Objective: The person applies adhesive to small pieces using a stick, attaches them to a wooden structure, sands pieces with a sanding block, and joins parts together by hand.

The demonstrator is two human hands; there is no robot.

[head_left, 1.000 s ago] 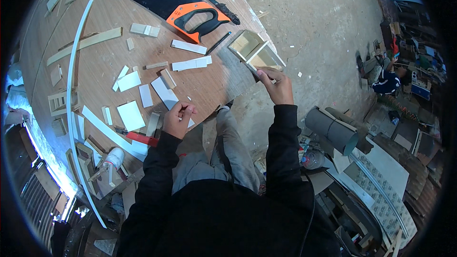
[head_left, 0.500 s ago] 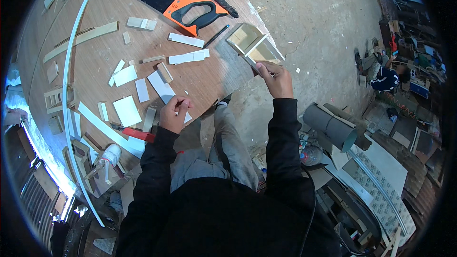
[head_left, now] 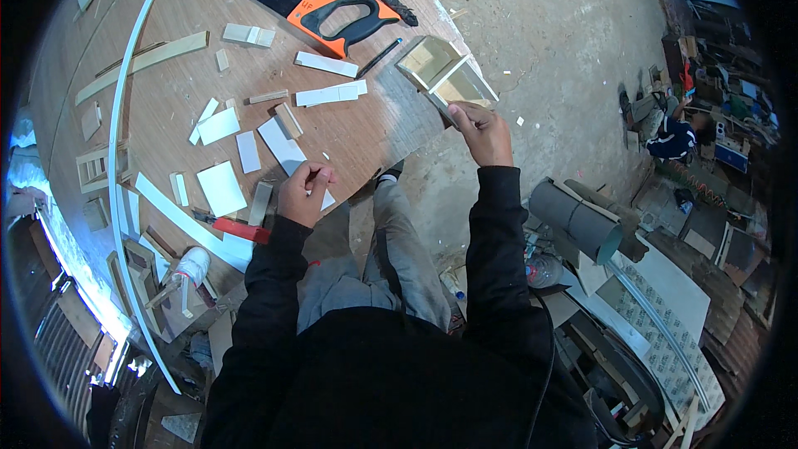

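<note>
My right hand (head_left: 485, 136) pinches the near edge of a small wooden box (head_left: 446, 75) between thumb and fingers. The box is open-topped, with a divider across it, and is tilted by the table's right edge; whether it rests on the table I cannot tell. Over the near table edge my left hand (head_left: 304, 193) is closed, its thumb against curled fingers; anything inside is hidden. Beneath and beside it lies a white strip (head_left: 281, 146), with a small wooden block (head_left: 288, 120) at its far end. A red-handled tool (head_left: 241, 229) lies left of my left wrist.
An orange-and-black handsaw (head_left: 332, 17) and a dark pen (head_left: 380, 58) lie farther back on the wooden table (head_left: 366, 133). White and wooden pieces are scattered about. A long curved white strip (head_left: 116, 133) runs along the left. A white container (head_left: 194, 264) stands near left. Another person (head_left: 673, 137) is far right.
Both hands stay almost in place. The box has shifted very slightly, still in my right hand, and the left hand has moved up a little.
</note>
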